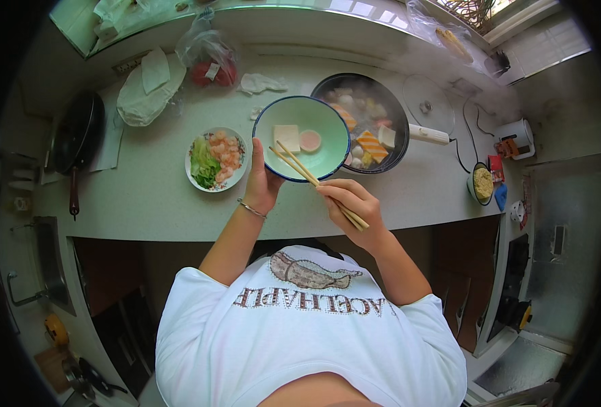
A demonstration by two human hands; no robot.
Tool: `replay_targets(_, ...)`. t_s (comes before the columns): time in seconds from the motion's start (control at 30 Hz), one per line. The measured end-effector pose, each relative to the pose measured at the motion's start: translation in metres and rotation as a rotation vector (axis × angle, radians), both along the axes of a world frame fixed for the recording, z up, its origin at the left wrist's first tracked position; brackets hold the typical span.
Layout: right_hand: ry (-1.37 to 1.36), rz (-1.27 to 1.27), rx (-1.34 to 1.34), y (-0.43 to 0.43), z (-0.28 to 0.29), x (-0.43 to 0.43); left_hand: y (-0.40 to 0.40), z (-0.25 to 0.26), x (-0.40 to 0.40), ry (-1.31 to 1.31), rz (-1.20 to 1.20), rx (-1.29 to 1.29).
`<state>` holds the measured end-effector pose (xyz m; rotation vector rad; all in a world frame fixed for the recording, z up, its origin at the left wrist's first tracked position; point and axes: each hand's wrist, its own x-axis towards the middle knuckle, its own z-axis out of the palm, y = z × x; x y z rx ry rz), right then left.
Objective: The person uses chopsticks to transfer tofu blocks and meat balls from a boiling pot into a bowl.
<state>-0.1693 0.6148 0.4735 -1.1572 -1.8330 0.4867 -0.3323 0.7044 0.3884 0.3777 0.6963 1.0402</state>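
Observation:
My left hand holds a pale green enamel bowl with a blue rim, tilted over the counter. Inside lie a square white slice, perhaps tofu, and a round pink slice. Between the fingers of my right hand is a pair of wooden chopsticks, their tips at the white slice. Just behind the bowl's right side, a steaming electric pan contains broth, white balls and orange-striped pieces. The bowl hides part of the pan's left edge. On the left, a floral plate carries shrimp and lettuce.
A black frying pan lies far left. Behind the plate are a white cloth-like cover and a bagged red item. A glass lid, power cord and small bowl of noodles are on the right.

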Motion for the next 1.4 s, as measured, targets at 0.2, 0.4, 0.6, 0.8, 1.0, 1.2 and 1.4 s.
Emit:
replay_targets(0.2, 0.050, -0.345, 0.135, -0.006, 0.015, 0.044, 0.000, -0.016, -0.015, 0.047, 0.114, -0.022)
replay_targets(0.4, 0.104, -0.662, -0.140, 0.011, -0.048, 0.148, -0.005, -0.014, -0.030, 0.072, 0.189, -0.031)
replay_targets(0.6, -0.013, -0.678, -0.122, 0.018, -0.087, 0.151, -0.008, -0.014, -0.032, 0.039, 0.173, -0.009)
replay_targets(0.8, -0.344, -0.611, -0.082, 0.014, -0.086, 0.123, -0.010, -0.016, -0.028, 0.037, 0.155, -0.021)
replay_targets(1.0, -0.547, -0.501, -0.073, 0.010, -0.088, 0.131, -0.010, -0.015, -0.024, 0.081, 0.169, -0.021)
replay_targets(1.2, -0.476, -0.363, -0.088, 0.020, -0.093, 0.157, -0.010, -0.012, -0.022, 0.085, 0.195, -0.032)
replay_targets(1.4, -0.286, -0.508, -0.045, 0.032, -0.088, 0.159, -0.010, -0.012, -0.022, 0.089, 0.188, -0.035)
